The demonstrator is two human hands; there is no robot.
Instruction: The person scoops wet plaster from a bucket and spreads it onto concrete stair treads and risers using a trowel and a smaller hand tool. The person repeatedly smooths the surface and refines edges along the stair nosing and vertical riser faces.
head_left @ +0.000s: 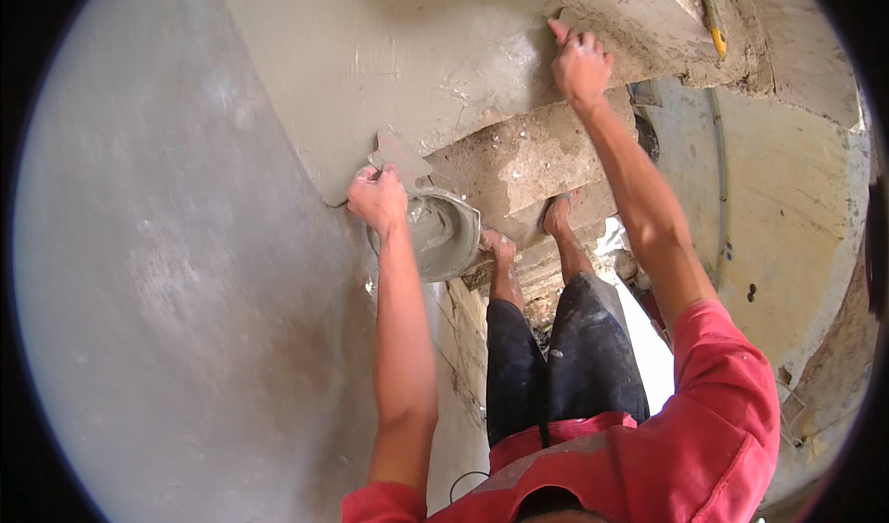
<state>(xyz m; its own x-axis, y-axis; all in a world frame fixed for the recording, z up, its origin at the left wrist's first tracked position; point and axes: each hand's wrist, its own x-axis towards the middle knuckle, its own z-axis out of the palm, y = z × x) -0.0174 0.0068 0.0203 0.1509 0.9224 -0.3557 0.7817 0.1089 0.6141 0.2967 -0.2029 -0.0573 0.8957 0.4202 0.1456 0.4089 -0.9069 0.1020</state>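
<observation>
My left hand (379, 197) is closed on a flat scraper (405, 155), its thin pale blade lying near the lower edge of the wet plaster. Just below that blade is a round bucket (454, 256) with wet grey plaster inside. Farther up and to the right, my right hand (583, 67) presses against the plastered surface (380, 41), its fingers curled and thumb stretched forward. A small flat edge like a scraper (566, 17) shows past that thumb; most of it is hidden. The plaster is smooth on the left, with ridges and streaks between my hands.
A smooth grey wall (157, 208) fills the left side. Rough concrete steps (528, 157) lie under my bare feet. A tool with a blue and yellow handle (717, 37) rests on the ledge at the upper right. Beyond stands a stained, pale yellowish wall (787, 217).
</observation>
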